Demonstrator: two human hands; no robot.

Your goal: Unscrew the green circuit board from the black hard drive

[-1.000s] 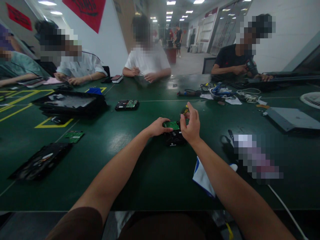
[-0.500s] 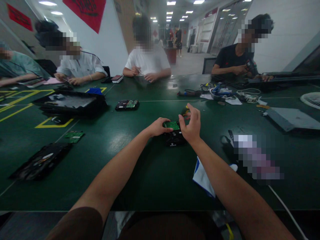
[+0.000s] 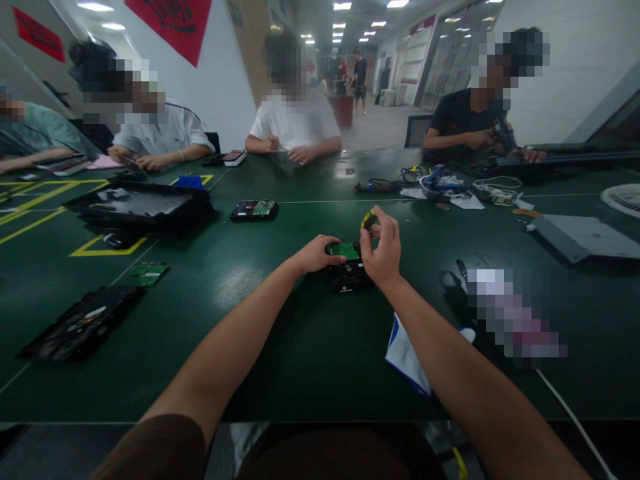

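Note:
In the middle of the head view, a hard drive (image 3: 349,275) lies with its green circuit board (image 3: 345,251) facing up. My left hand (image 3: 320,254) grips the drive's left side, the thumb lying along the board's near edge. Above the drive's right end, my right hand (image 3: 382,248) holds a screwdriver (image 3: 369,219) by its yellow and black handle, between thumb and fingers. The hand hides the screwdriver's tip, so I cannot tell whether it touches the board. A white and blue cloth (image 3: 407,360) lies under my right forearm.
Another hard drive (image 3: 254,210) lies farther back. To the left are a black tray (image 3: 145,207), a loose green board (image 3: 150,272) and a dark flat assembly (image 3: 83,323). A metal case (image 3: 585,239) and tangled cables (image 3: 440,181) are on the right. Several people sit across the table.
The screwdriver handle has turned in my right hand's fingers, showing more of its yellow side. My left hand and the hard drive stay in place.

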